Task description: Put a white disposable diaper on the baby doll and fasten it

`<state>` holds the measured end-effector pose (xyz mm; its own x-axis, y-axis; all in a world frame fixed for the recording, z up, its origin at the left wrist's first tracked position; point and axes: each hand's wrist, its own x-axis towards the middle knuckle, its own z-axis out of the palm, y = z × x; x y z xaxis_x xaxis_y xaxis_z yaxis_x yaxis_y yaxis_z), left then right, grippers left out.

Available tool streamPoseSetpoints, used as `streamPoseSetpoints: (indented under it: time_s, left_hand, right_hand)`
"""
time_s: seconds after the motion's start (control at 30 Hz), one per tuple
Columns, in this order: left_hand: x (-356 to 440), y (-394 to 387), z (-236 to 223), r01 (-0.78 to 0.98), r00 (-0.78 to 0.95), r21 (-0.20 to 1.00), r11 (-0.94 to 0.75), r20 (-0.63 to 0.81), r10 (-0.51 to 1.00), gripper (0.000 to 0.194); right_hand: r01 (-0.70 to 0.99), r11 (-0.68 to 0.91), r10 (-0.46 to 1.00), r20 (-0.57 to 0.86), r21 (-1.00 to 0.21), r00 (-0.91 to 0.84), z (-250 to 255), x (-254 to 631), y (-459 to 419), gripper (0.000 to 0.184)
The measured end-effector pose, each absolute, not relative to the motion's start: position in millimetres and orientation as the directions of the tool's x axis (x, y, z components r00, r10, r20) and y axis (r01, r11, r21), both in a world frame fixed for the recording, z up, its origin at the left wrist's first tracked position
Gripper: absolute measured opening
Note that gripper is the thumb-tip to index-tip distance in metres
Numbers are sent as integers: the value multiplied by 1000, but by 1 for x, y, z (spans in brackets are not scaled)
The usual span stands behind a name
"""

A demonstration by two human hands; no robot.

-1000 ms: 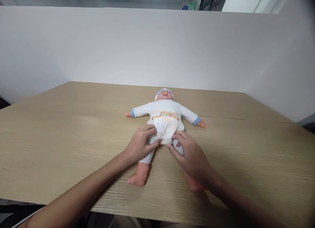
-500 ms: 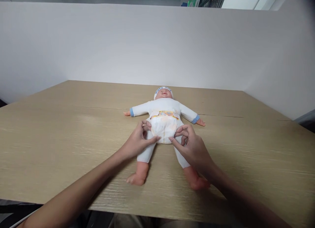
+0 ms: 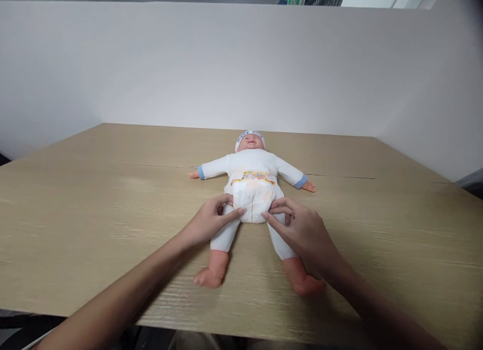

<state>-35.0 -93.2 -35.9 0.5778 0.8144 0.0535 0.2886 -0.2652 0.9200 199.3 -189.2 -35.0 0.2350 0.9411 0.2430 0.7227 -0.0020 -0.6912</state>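
A baby doll (image 3: 250,161) in a white suit with blue cuffs and a white cap lies on its back, head away from me, arms and legs spread. Around its hips is a white diaper (image 3: 253,199) with a coloured printed band at the waist. My left hand (image 3: 217,216) pinches the diaper's edge at the left leg opening, thumb on the front, fingers curled at the side. At the other leg opening my right hand (image 3: 294,221) holds the edge likewise between thumb and fingers. The fingertips are partly hidden against the doll's thighs.
The wooden table (image 3: 113,214) has a thin seam running across it behind the doll's middle. A pale partition (image 3: 241,63) rises along its far side and the right. The table's front edge lies under my forearms.
Both hands have slid slightly down along the leg openings toward me, still pinching the diaper's edges. The doll lies in the same pose.
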Motion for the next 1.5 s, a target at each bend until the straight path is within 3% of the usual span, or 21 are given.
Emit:
streamPoseSetpoints:
  time_s: [0.13, 0.27, 0.43, 0.6, 0.77, 0.93, 1.03, 1.17, 1.27, 1.5]
  left_hand:
    - [-37, -87, -37, 166, 599, 985, -41, -68, 798, 41]
    - [-38, -86, -36, 87, 621, 994, 70, -109, 776, 41]
    - [-38, -85, -35, 62, 654, 998, 34, -66, 753, 37]
    - [-38, -82, -35, 53, 685, 998, 17, -49, 727, 34]
    - [-35, -83, -36, 91, 649, 993, -69, -6, 761, 38]
    - [-32, -85, -36, 155, 651, 979, -131, -2, 759, 47]
    - [-31, -86, -35, 161, 641, 980, -119, -12, 768, 49]
    - [-29, -87, -37, 150, 600, 985, -86, -22, 800, 51]
    - [-28, -87, -39, 125, 581, 989, -82, -7, 814, 52]
    - [-28, -85, -40, 82, 590, 996, -41, -15, 807, 51]
  right_hand:
    - [695, -54, 935, 209, -717, 288, -36, 201, -190, 28]
    - [737, 5, 954, 225, -676, 200, -37, 199, -188, 21]
    - [712, 126, 940, 313, -691, 137, -52, 193, -183, 21]
    - [634, 55, 931, 270, -771, 247, -54, 193, -181, 27]
    - [710, 30, 928, 283, -703, 242, -42, 199, -182, 26]
    - [785, 130, 926, 358, -605, 122, -51, 199, -179, 33]
    - [715, 132, 929, 337, -687, 152, -59, 199, -175, 34]
    - [433, 95, 958, 202, -896, 206, -60, 201, -171, 32]
    - [330, 46, 968, 123, -943, 218, -58, 203, -171, 37]
    - [542, -25, 950, 148, -840, 273, -53, 211, -176, 45]
